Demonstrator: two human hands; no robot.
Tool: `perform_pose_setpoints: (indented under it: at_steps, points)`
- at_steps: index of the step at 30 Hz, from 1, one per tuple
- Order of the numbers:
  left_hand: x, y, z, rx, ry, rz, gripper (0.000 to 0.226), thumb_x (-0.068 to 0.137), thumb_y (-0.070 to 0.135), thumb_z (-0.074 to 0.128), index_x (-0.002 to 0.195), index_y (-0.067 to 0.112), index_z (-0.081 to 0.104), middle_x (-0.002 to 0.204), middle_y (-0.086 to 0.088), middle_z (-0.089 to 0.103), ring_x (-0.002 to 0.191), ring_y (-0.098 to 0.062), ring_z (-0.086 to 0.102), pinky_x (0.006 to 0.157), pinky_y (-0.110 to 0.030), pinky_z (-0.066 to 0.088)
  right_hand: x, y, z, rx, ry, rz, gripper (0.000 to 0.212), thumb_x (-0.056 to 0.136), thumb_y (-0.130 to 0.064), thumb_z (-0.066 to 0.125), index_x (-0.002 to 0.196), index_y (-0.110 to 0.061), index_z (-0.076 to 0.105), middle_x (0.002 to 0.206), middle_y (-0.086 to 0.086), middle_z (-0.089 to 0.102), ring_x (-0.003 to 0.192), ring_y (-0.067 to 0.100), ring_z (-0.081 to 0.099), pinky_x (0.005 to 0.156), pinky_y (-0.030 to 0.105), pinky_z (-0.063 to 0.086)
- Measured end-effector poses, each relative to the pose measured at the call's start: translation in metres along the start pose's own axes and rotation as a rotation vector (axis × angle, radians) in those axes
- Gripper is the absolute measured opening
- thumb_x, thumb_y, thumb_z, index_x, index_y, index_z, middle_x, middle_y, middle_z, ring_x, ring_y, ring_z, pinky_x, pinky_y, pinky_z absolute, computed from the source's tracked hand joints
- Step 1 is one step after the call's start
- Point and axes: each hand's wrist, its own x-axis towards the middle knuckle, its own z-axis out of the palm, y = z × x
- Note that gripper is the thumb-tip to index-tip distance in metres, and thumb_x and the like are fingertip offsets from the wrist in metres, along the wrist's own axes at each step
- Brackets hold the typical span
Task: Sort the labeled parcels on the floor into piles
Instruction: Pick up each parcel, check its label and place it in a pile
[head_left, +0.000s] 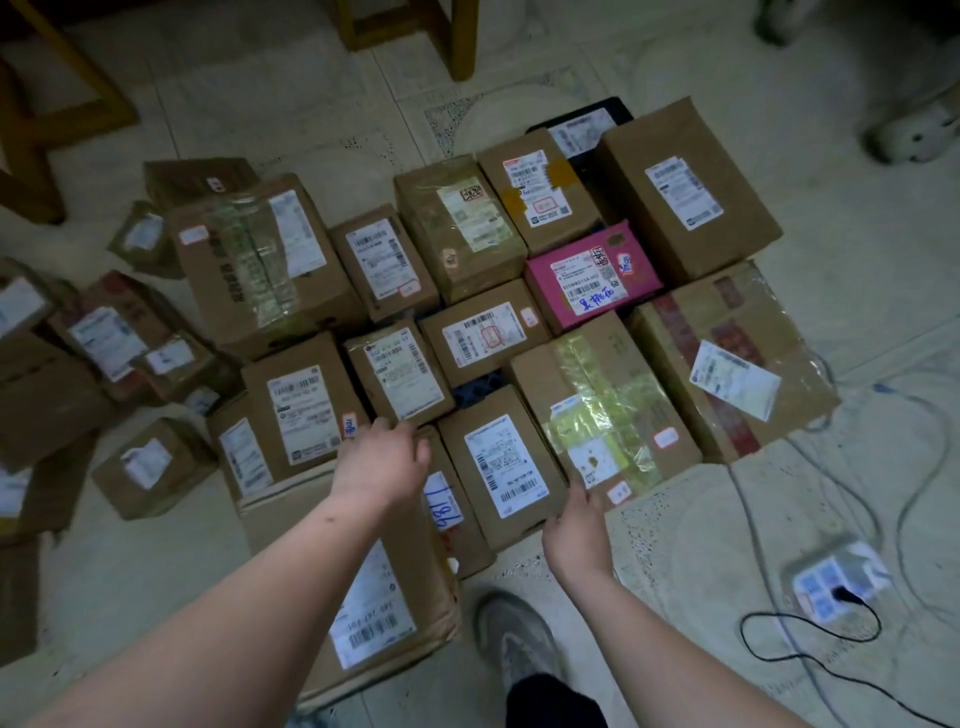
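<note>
Several labelled brown cardboard parcels lie packed together on the tiled floor, with one pink parcel (592, 275) among them. My left hand (382, 462) rests on the far edge of a low parcel marked with blue numbers (444, 501), fingers curled over it. My right hand (576, 525) touches the near right corner of an upright brown parcel (501, 467) with a white label. Whether either hand truly grips its parcel is unclear. A large parcel (374, 603) lies under my left forearm.
A looser heap of parcels (104, 338) spreads at the left. A power strip (836, 577) with cables lies on the floor at the right. My shoe (514, 639) stands near the parcels. Wooden furniture legs (457, 36) rise at the back.
</note>
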Motion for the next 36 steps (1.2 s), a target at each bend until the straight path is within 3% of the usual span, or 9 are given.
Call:
perform_pose_setpoints:
  at_steps: [4, 7, 9, 12, 17, 20, 23, 29, 36]
  points:
    - [0.000, 0.004, 0.002, 0.092, 0.027, 0.024, 0.041, 0.100, 0.040, 0.034, 0.128, 0.018, 0.054, 0.124, -0.009, 0.056, 0.117, -0.027, 0.051, 0.097, -0.042, 0.043, -0.002, -0.012, 0.001, -0.229, 0.032, -0.044, 0.044, 0.096, -0.012, 0.050, 0.139, -0.008, 0.042, 0.142, 0.015, 0.034, 0.115, 0.028, 0.053, 0.080, 0.029, 0.054]
    - [0.001, 0.008, 0.005, 0.143, 0.066, 0.056, 0.040, 0.099, 0.040, 0.034, 0.125, 0.019, 0.055, 0.124, -0.008, 0.056, 0.118, -0.027, 0.050, 0.099, -0.042, 0.040, -0.004, -0.012, 0.011, -0.520, 0.042, -0.219, 0.045, 0.096, -0.020, 0.046, 0.142, -0.016, 0.042, 0.141, 0.010, 0.038, 0.121, 0.025, 0.045, 0.090, 0.031, 0.048]
    - [0.001, 0.010, 0.007, 0.165, 0.086, 0.075, 0.040, 0.099, 0.041, 0.034, 0.124, 0.020, 0.056, 0.124, -0.008, 0.057, 0.118, -0.026, 0.051, 0.100, -0.042, 0.039, -0.002, -0.005, 0.024, -0.585, -0.126, -0.280, 0.053, 0.098, -0.024, 0.041, 0.150, -0.017, 0.032, 0.148, 0.010, 0.036, 0.128, 0.026, 0.043, 0.098, 0.034, 0.044]
    - [0.000, 0.009, 0.008, 0.133, 0.095, 0.090, 0.041, 0.099, 0.041, 0.033, 0.125, 0.020, 0.055, 0.125, -0.007, 0.056, 0.118, -0.026, 0.051, 0.100, -0.042, 0.039, 0.002, -0.003, 0.031, -0.570, -0.380, -0.168, 0.052, 0.100, -0.030, 0.041, 0.149, -0.014, 0.032, 0.154, 0.010, 0.031, 0.133, 0.029, 0.040, 0.104, 0.037, 0.041]
    - [-0.015, -0.018, -0.024, -0.041, 0.169, 0.047, 0.043, 0.100, 0.042, 0.032, 0.129, 0.021, 0.054, 0.126, -0.006, 0.056, 0.119, -0.026, 0.050, 0.101, -0.041, 0.042, 0.007, -0.076, -0.007, -0.440, -0.127, -0.214, 0.044, 0.102, -0.033, 0.037, 0.137, -0.009, 0.049, 0.133, 0.014, 0.054, 0.118, 0.031, 0.054, 0.094, 0.036, 0.048]
    - [-0.039, -0.067, -0.055, -0.097, 0.228, -0.104, 0.043, 0.099, 0.043, 0.033, 0.128, 0.020, 0.055, 0.125, -0.007, 0.057, 0.117, -0.026, 0.052, 0.095, -0.040, 0.043, -0.008, -0.166, -0.033, -0.350, 0.101, -0.309, 0.043, 0.101, -0.032, 0.037, 0.132, -0.007, 0.053, 0.129, 0.015, 0.057, 0.119, 0.034, 0.051, 0.099, 0.042, 0.044]
    - [-0.071, -0.131, -0.079, -0.195, 0.245, -0.321, 0.044, 0.099, 0.045, 0.034, 0.128, 0.019, 0.055, 0.124, -0.009, 0.057, 0.116, -0.029, 0.052, 0.091, -0.039, 0.042, -0.050, -0.265, -0.033, -0.290, 0.185, -0.483, 0.046, 0.099, -0.035, 0.038, 0.134, -0.008, 0.053, 0.133, 0.014, 0.056, 0.123, 0.033, 0.050, 0.105, 0.046, 0.040]
    - [-0.140, -0.278, -0.105, -0.269, 0.306, -0.446, 0.046, 0.098, 0.048, 0.034, 0.130, 0.022, 0.054, 0.130, -0.007, 0.056, 0.123, -0.027, 0.049, 0.098, -0.042, 0.041, -0.176, -0.410, 0.059, -0.347, 0.144, -0.771, 0.054, 0.099, -0.045, 0.037, 0.143, -0.015, 0.047, 0.141, 0.010, 0.053, 0.130, 0.029, 0.046, 0.109, 0.047, 0.037]
    - [-0.223, -0.470, -0.093, -0.289, 0.239, -0.527, 0.047, 0.098, 0.049, 0.035, 0.132, 0.019, 0.049, 0.131, -0.009, 0.052, 0.123, -0.029, 0.047, 0.098, -0.042, 0.041, -0.294, -0.484, 0.212, -0.456, 0.049, -0.825, 0.061, 0.099, -0.053, 0.034, 0.150, -0.019, 0.036, 0.152, 0.010, 0.041, 0.139, 0.033, 0.036, 0.115, 0.051, 0.030]
